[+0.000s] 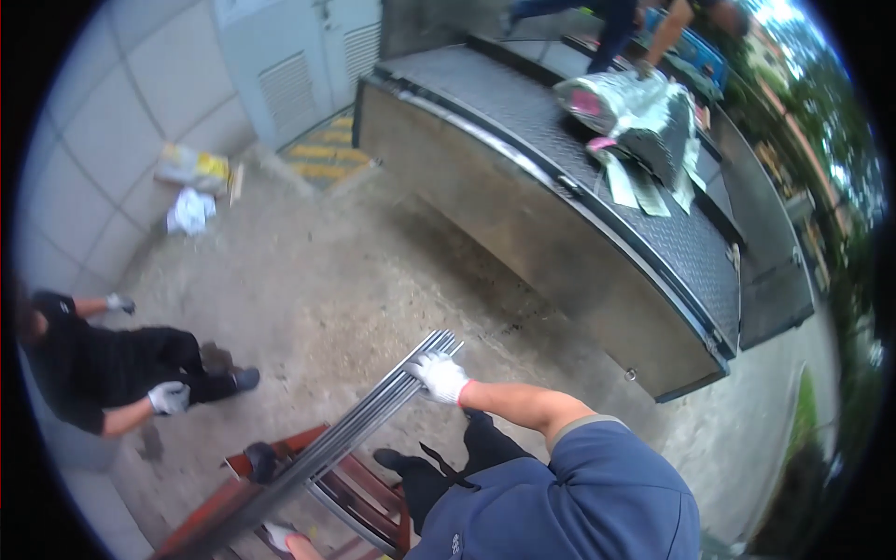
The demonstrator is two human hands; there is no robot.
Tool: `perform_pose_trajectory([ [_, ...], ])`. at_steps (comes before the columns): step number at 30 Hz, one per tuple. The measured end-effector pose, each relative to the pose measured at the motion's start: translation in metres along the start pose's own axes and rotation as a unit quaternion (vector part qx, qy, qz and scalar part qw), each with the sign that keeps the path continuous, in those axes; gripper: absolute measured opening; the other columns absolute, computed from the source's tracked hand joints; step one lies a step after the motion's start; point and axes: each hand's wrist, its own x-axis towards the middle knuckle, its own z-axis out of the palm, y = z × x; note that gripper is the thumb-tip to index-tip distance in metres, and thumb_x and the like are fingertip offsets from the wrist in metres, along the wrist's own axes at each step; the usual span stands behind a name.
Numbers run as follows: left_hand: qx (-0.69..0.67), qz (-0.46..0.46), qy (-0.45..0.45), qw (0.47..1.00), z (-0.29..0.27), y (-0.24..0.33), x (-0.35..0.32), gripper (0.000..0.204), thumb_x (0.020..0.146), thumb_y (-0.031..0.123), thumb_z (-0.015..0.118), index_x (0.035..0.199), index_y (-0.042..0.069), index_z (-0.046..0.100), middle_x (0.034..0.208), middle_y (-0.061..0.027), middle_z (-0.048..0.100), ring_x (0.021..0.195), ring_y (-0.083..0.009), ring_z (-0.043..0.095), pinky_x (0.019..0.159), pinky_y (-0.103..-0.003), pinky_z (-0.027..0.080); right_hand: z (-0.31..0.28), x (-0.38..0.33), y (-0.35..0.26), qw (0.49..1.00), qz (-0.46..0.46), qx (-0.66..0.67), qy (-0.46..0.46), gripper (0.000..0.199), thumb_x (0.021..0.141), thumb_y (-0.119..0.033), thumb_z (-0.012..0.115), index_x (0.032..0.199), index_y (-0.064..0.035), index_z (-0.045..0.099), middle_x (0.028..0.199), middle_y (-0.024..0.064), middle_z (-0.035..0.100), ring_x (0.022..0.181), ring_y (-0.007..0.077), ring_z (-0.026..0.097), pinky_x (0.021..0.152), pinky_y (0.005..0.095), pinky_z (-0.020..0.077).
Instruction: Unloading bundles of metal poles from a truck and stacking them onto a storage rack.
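Observation:
A bundle of long grey metal bars slants from the centre down to the lower left. My right hand, in a white glove with a pink cuff, is wrapped over its upper end. At the lower edge, beside the lower part of the bundle, my gloved left hand shows only partly; its fingers cannot be made out. Under and beside the bars is a reddish-brown slatted frame, with a dark lump on it next to the bundle.
A co-worker in black, wearing white gloves, is at the left. At the upper right stands an open truck bed with a metal tailboard. Another person bends there over a silver foil-wrapped bundle. A yellow-and-white package lies by the tiled wall.

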Motion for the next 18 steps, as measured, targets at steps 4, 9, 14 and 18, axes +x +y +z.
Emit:
perform_pose_trajectory([
  [4, 0.009, 0.103, -0.103, 0.989, 0.052, 0.014, -0.076, 0.059, 0.095, 0.046, 0.065, 0.139, 0.006, 0.059, 0.127, -0.007, 0.065, 0.112, -0.0255, 0.061, 0.098, -0.042, 0.049, -0.045, -0.101, 0.063, 0.925, 0.322, 0.133, -0.151, 0.048, 0.092, -0.05, 0.061, 0.118, -0.0107, 0.072, 0.112, 0.0203, 0.073, 0.105, 0.0403, 0.068, 0.092, 0.0483, 0.0534],
  [9, 0.002, 0.215, -0.209, 0.954, 0.123, 0.001, -0.111, 0.045, 0.098, 0.033, 0.066, 0.131, 0.003, 0.062, 0.112, -0.0108, 0.068, 0.095, -0.0244, 0.065, 0.086, -0.041, 0.055, -0.052, -0.285, 0.173, 0.759, 0.62, 0.185, -0.072, 0.054, 0.095, -0.053, 0.053, 0.115, -0.0069, 0.075, 0.122, 0.0196, 0.071, 0.117, 0.0402, 0.065, 0.1, 0.0472, 0.0511],
  [14, 0.043, 0.196, -0.291, 0.935, 0.256, -0.009, -0.307, 0.034, 0.102, 0.025, 0.062, 0.127, 0.002, 0.058, 0.107, -0.0124, 0.067, 0.087, -0.0219, 0.065, 0.075, -0.038, 0.057, -0.065, -0.429, 0.188, 0.669, 0.725, 0.161, -0.011, 0.047, 0.094, -0.046, 0.059, 0.1, -0.0024, 0.077, 0.097, 0.0199, 0.076, 0.087, 0.0355, 0.073, 0.086, 0.0451, 0.0556],
  [18, 0.092, 0.176, -0.4, 0.895, 0.309, -0.065, -0.351, 0.032, 0.104, 0.026, 0.059, 0.127, 0.004, 0.058, 0.105, -0.0116, 0.067, 0.086, -0.0221, 0.067, 0.075, -0.037, 0.056, -0.07, -0.466, 0.142, 0.603, 0.746, 0.237, 0.156, 0.044, 0.098, -0.04, 0.062, 0.107, 0.002, 0.072, 0.087, 0.019, 0.073, 0.07, 0.0289, 0.072, 0.065, 0.0412, 0.0585],
])
